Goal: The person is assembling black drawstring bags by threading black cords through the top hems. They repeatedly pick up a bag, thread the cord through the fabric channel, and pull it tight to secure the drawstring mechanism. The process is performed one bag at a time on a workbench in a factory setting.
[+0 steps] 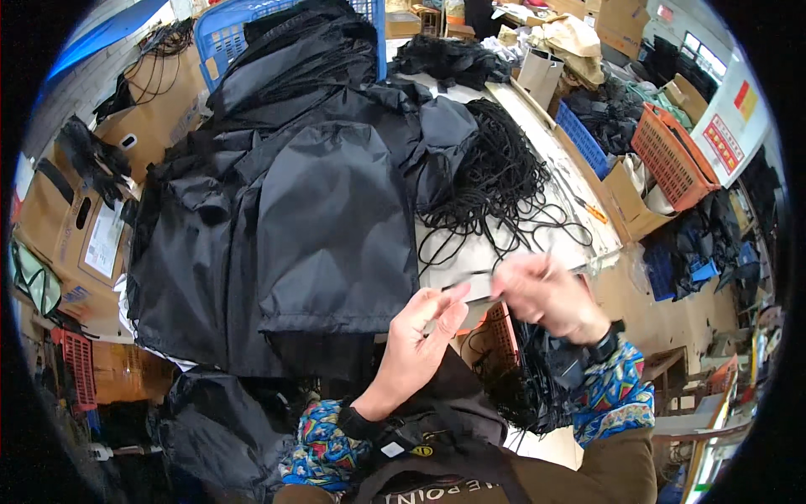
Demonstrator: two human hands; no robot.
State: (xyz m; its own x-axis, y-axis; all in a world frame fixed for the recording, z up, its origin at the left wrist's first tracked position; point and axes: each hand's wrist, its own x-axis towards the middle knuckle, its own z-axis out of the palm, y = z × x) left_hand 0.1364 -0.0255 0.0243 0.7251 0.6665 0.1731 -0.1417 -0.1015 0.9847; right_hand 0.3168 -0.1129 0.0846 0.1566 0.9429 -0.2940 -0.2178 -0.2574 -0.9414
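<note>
while the left hand (420,332) pinches a black cord (460,286) end, the right hand (541,290) pinches it too, blurred. bags (323,227) lie piled on the desk (546,139), within reach.

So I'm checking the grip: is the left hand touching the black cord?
Cannot tell. In the head view the left hand pinches near the right hand, but blur hides the thin black cord at the fingertips.
</note>
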